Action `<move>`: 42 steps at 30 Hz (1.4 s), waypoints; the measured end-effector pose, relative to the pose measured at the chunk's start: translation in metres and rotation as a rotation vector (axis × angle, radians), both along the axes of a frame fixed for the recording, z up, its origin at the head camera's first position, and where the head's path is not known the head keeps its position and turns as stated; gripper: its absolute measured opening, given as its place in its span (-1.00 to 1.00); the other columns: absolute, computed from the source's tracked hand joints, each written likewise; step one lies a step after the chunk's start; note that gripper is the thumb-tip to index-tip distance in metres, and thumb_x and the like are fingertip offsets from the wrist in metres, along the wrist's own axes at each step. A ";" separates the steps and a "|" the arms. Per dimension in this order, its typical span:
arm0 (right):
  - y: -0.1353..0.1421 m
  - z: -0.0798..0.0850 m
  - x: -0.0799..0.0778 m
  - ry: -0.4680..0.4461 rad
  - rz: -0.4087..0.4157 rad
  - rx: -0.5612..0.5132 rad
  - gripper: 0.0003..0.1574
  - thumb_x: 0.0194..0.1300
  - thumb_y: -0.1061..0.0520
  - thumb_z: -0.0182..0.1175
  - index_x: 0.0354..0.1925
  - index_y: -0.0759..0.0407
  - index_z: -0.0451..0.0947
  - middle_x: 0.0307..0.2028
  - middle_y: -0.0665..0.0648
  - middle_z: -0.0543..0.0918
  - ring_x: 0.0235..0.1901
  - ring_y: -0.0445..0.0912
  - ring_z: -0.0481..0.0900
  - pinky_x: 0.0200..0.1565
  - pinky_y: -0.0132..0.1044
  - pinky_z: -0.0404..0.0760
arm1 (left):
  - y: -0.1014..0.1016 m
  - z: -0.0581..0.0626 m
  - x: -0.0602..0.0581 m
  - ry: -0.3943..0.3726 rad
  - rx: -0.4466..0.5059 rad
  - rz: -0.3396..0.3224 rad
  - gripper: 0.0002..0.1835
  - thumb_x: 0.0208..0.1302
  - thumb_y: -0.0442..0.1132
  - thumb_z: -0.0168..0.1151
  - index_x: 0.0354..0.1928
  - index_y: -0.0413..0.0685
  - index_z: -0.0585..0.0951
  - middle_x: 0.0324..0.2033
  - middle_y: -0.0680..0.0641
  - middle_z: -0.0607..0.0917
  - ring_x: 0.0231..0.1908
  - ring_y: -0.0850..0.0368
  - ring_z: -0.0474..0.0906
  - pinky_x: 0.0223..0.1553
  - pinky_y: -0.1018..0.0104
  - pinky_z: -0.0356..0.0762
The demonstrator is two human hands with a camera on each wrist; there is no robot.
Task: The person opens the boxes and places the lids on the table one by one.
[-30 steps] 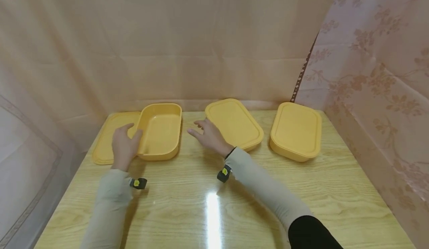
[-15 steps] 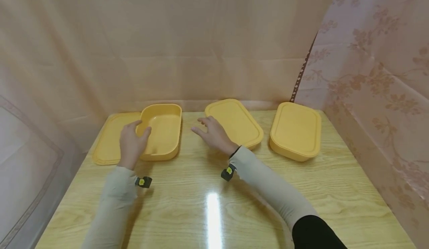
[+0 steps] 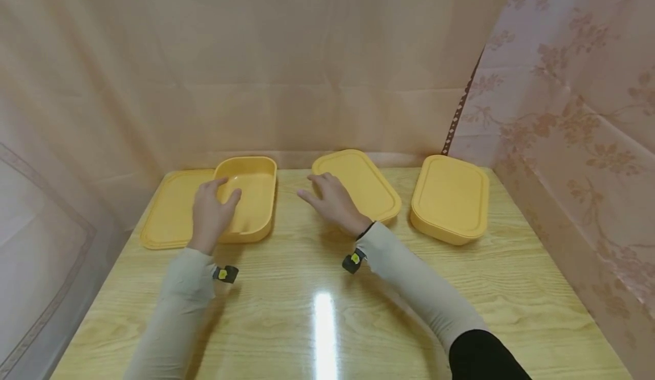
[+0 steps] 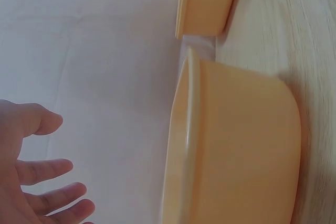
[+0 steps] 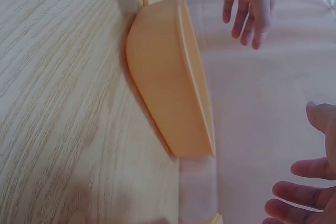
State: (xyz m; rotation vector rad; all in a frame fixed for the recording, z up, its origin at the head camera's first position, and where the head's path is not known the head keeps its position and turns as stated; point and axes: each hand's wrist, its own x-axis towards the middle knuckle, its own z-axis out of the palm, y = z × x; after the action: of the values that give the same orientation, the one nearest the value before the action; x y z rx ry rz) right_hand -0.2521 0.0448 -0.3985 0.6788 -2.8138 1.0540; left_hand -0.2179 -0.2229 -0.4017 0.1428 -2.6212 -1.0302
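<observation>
An uncovered yellow food container (image 3: 258, 198) stands at the back left of the table, its near left part behind my left hand (image 3: 211, 215). That hand hovers above the container's rim, thumb and fingers spread, with nothing in them. Left of the container, a loose yellow lid (image 3: 171, 212) lies flat, partly covered by it in this view. My right hand (image 3: 335, 202) is in the air before a lidded yellow container (image 3: 360, 184), its fingers relaxed and holding nothing. In the left wrist view, the open container (image 4: 244, 140) stands below the left fingers.
Another lidded yellow container (image 3: 450, 198) stands at the right of the wood-grain table (image 3: 276, 306). A beige cloth (image 3: 307, 73) hangs behind the table, with a flowered pink cloth (image 3: 578, 141) on the right and a white cloth (image 3: 41, 243) on the left.
My left hand has moved rightward from the container's left edge to over its opening. The right hand has shifted slightly right and back, towards the middle lidded container. The containers and lid stay put.
</observation>
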 end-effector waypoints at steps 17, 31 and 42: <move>0.013 0.005 0.006 0.037 -0.010 0.011 -0.26 0.41 -0.22 0.08 0.30 0.26 0.39 0.15 0.28 0.52 0.17 0.14 0.47 0.21 0.01 0.48 | 0.024 0.002 0.000 0.016 -0.016 -0.049 -0.44 0.35 -0.03 0.15 0.26 -0.26 0.46 0.23 -0.37 0.45 0.26 -0.31 0.34 0.27 -0.20 0.32; 0.023 0.007 0.004 0.029 -0.040 0.002 -0.25 0.40 -0.23 0.09 0.31 0.25 0.39 0.17 0.31 0.51 0.19 0.15 0.45 0.22 0.04 0.47 | 0.050 0.009 -0.001 0.037 0.068 -0.072 -0.45 0.34 -0.06 0.20 0.25 -0.27 0.46 0.22 -0.35 0.45 0.26 -0.27 0.33 0.29 -0.14 0.29; 0.031 0.010 0.005 0.042 -0.073 0.016 -0.24 0.42 -0.24 0.06 0.32 0.25 0.36 0.18 0.31 0.48 0.19 0.16 0.43 0.22 0.03 0.47 | 0.068 0.003 -0.001 0.040 0.103 -0.110 -0.46 0.32 -0.08 0.22 0.25 -0.25 0.47 0.22 -0.33 0.46 0.25 -0.26 0.35 0.30 -0.14 0.29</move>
State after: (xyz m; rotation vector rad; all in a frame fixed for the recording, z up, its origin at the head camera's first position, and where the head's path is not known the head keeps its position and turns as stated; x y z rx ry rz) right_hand -0.2472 0.0753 -0.3888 0.5879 -2.7908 0.9943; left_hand -0.2192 -0.1549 -0.3985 0.0015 -2.5657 -1.1928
